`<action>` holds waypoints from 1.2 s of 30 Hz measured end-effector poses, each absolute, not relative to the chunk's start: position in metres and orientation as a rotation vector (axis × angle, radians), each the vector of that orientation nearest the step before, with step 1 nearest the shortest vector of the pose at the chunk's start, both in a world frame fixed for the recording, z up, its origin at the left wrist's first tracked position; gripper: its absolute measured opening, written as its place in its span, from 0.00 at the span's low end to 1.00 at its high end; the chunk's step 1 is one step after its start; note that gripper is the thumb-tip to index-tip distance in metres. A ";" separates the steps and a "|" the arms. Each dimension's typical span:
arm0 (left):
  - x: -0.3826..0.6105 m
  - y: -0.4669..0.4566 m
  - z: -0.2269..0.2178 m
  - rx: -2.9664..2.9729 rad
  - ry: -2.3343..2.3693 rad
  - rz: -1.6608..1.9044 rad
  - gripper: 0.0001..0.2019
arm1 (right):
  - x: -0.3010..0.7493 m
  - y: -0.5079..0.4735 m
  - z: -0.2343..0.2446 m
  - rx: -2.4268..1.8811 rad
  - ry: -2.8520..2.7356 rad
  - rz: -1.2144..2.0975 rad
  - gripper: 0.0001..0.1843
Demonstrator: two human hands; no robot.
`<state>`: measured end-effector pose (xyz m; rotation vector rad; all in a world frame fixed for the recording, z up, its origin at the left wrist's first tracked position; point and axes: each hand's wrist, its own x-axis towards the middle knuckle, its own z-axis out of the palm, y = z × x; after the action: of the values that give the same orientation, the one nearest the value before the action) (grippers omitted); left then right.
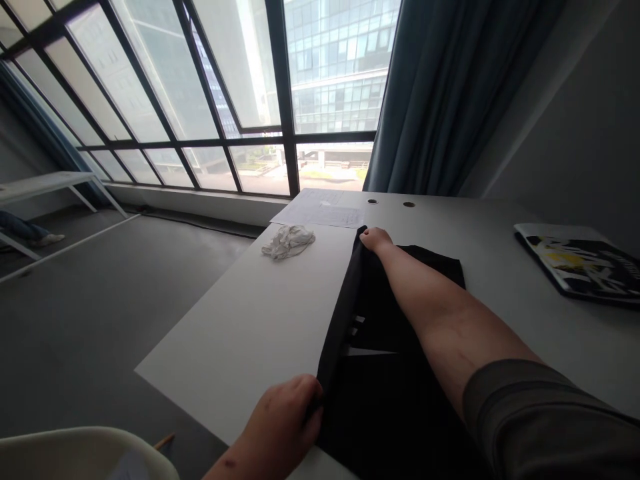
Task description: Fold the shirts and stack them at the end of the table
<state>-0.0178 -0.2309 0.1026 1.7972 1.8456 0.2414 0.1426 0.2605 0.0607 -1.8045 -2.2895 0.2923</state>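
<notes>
Black garment [370, 400] lies on the white tabletop [240, 333], reaching from the near edge toward the middle of the table, with a long folded edge running up its left side. Some white marks [367, 350] show on the cloth under my arm, but they are too shadowed for me to read.

My left hand [280, 427] is at the near end of that fold, fingers curled and clamped on the black cloth at the table's edge. My right hand [376, 240] is at the far end of the same fold, with my bare forearm lying across the garment and a dark sleeve [530, 420] pushed up above it. The fingers are bunched together against the cloth, but I cannot tell whether they are pinching it.

Beyond my right hand, a crumpled white cloth [288, 241] sits on the tabletop to the left, and sheets of printed paper [317, 208] lie at the far end. A magazine [580, 263] with a black, yellow and white cover lies well off to the right. A pale chair back [75, 457] fills the near left corner, and a large slanted window [240, 160] stands beyond the table.
</notes>
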 end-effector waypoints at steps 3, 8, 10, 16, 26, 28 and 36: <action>-0.001 -0.226 0.104 1.866 1.759 0.138 0.11 | 0.165 0.254 0.046 -1.862 -2.236 0.308 0.19; 0.020 -0.217 0.100 1.915 1.559 -0.049 0.10 | 0.189 0.236 0.012 -1.887 -2.216 0.338 0.20; 0.027 -0.212 0.098 1.921 1.539 -0.030 0.09 | 0.192 0.228 -0.001 -1.867 -2.180 0.304 0.23; 0.034 -0.184 0.070 2.139 1.666 0.267 0.13 | 0.193 0.217 -0.026 -1.769 -2.115 0.208 0.28; 0.025 -0.165 0.008 2.404 1.695 0.212 0.34 | 0.194 0.220 -0.024 -1.750 -2.196 0.261 0.31; 0.025 -0.167 0.011 2.428 1.668 0.216 0.34 | 0.190 0.212 -0.019 -1.734 -2.160 0.228 0.31; 0.032 -0.172 0.009 2.498 1.522 0.238 0.34 | 0.168 0.131 -0.023 -1.387 -2.612 0.220 0.35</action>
<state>0.0321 -0.1719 0.0094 2.4984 1.5216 0.2378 0.1680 0.1309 -0.0235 -1.3868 -2.6117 0.2196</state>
